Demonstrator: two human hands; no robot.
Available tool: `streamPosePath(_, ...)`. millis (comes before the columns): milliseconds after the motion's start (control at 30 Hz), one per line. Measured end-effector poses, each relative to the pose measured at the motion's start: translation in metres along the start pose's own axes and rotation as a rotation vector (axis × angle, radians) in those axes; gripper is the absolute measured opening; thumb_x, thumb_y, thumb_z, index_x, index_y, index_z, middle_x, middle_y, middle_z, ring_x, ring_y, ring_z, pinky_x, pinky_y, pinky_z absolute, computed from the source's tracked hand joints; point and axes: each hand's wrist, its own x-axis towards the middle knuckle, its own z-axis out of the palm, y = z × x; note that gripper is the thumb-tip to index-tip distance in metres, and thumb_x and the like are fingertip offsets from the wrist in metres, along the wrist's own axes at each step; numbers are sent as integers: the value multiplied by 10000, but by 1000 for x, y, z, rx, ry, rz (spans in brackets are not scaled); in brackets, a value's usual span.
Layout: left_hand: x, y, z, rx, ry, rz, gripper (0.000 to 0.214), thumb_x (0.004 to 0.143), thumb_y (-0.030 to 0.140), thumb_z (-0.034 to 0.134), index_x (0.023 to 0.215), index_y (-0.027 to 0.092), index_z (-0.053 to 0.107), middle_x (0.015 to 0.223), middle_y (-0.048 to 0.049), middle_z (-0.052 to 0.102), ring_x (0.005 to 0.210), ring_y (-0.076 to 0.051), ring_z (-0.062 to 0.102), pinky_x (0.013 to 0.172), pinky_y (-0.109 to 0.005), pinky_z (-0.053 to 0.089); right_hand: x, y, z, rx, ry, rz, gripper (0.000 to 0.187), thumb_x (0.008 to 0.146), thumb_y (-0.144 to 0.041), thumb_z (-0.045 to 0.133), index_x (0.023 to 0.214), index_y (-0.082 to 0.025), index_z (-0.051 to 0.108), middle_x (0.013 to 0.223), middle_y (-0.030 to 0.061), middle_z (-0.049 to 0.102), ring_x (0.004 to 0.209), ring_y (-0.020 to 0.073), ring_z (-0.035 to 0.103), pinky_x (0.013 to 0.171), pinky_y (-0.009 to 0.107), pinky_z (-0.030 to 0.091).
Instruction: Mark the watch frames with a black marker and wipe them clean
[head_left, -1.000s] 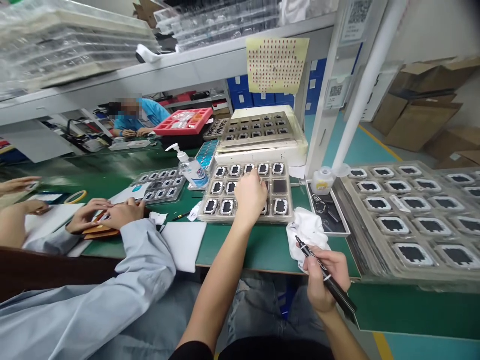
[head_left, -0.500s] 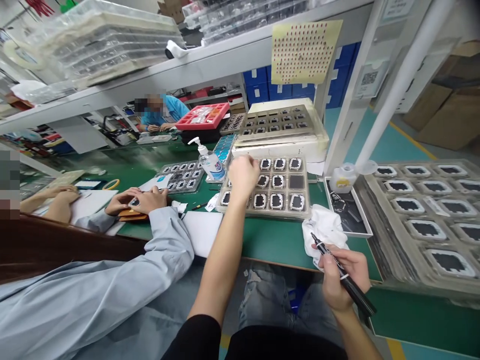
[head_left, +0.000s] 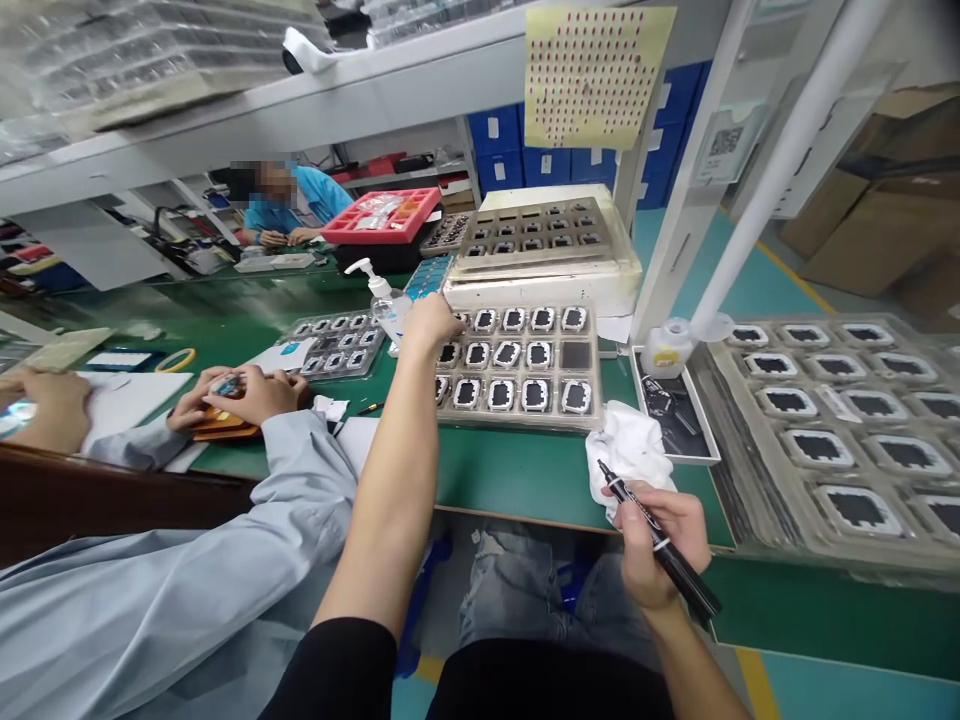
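Note:
My right hand (head_left: pixel 664 545) is closed round a black marker pen (head_left: pixel 660 541), whose uncapped tip points up and left, in front of a crumpled white cloth (head_left: pixel 632 448). My left hand (head_left: pixel 430 322) reaches over the far left part of a clear plastic tray (head_left: pixel 517 418). Its fingers are bent together by the tray's back row; what they pinch, if anything, is hidden. Rows of white-framed parts with dark centres (head_left: pixel 501 393) fill the tray's pockets, and one pocket at the right holds no white frame. A pump bottle (head_left: pixel 386 305) stands just left of my left hand.
Stacked trays of like parts (head_left: pixel 795 449) rise at the right, beside a shallow white box (head_left: pixel 694 440) and a small bottle (head_left: pixel 666 350). A co-worker's hands (head_left: pixel 240 395) hold a part at the left. Behind, another tray (head_left: pixel 532 235) rests on a white foam block (head_left: pixel 611 292).
My left hand has moved left along the back of the tray, uncovering more parts. The right hand keeps the marker. The whole view has shifted slightly.

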Motion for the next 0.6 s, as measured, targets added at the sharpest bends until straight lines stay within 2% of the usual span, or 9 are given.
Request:
streamPosePath(100, 3, -3, -2, -18, -3, 21, 264, 720, 178, 879, 980, 163, 835, 1176, -195, 861, 1159, -367, 797, 1030, -406, 605, 3, -4, 2, 27, -3, -3, 156, 972, -232, 780, 1100, -219, 692, 862, 23, 802, 796, 249, 854, 654, 352, 686)
streamPosePath(200, -2, -8, -3, -49, 68, 50, 275, 756, 197, 849, 1026, 157, 824, 1184, -174, 853, 1175, -342, 776, 1068, -396, 591, 4, -7, 3, 53, -1, -1, 148, 977, -238, 774, 1095, -229, 686, 722, -31, 709, 786, 262, 849, 672, 379, 689)
streamPosePath(267, -13, -12, -1, -97, 177, 73, 339, 845, 255, 792, 1167, 148, 798, 1252, -165, 832, 1226, -318, 753, 1128, -396, 571, 5, -7, 2, 49, -6, 4, 154, 977, -248, 776, 1099, -232, 682, 696, -43, 682, 780, 269, 845, 696, 410, 699)
streamPosePath(333, -32, -13, 6, -265, 354, 119, 396, 930, 296, 720, 1296, 146, 731, 1237, -143, 817, 1181, -271, 760, 1127, -384, 584, 4, -6, 1, 54, -13, 8, 165, 973, -248, 779, 1105, -232, 682, 712, -35, 693, 786, 277, 843, 707, 431, 702)
streamPosePath(400, -62, -10, 18, -591, 483, 218, 392, 944, 304, 713, 1313, 180, 671, 1142, -94, 800, 1039, -216, 783, 1008, -339, 644, 5, -6, 1, 86, -7, 0, 178, 964, -237, 785, 1112, -232, 687, 715, -30, 696, 785, 285, 842, 696, 434, 694)
streamPosePath(467, -104, -3, 36, -951, 498, 346, 418, 906, 360, 787, 1274, 223, 642, 1138, -66, 758, 923, -191, 786, 870, -320, 682, 6, -7, 3, 119, 19, -11, 189, 955, -224, 792, 1116, -233, 694, 699, -32, 686, 771, 292, 838, 669, 428, 681)
streamPosePath(533, -154, 6, 57, -1258, 388, 368, 493, 888, 460, 861, 1280, 256, 643, 1064, -25, 724, 706, -153, 747, 733, -332, 695, 9, -10, 5, 131, 39, -11, 196, 951, -216, 794, 1119, -235, 696, 693, -31, 690, 754, 297, 833, 662, 439, 681)
streamPosePath(600, -203, 17, 77, -1451, 197, 255, 531, 884, 474, 906, 1308, 259, 669, 1010, 0, 714, 636, -133, 734, 694, -325, 695, 13, -15, 7, 154, 39, -4, 174, 962, -232, 781, 1110, -241, 690, 690, -34, 697, 691, 280, 807, 679, 472, 700)
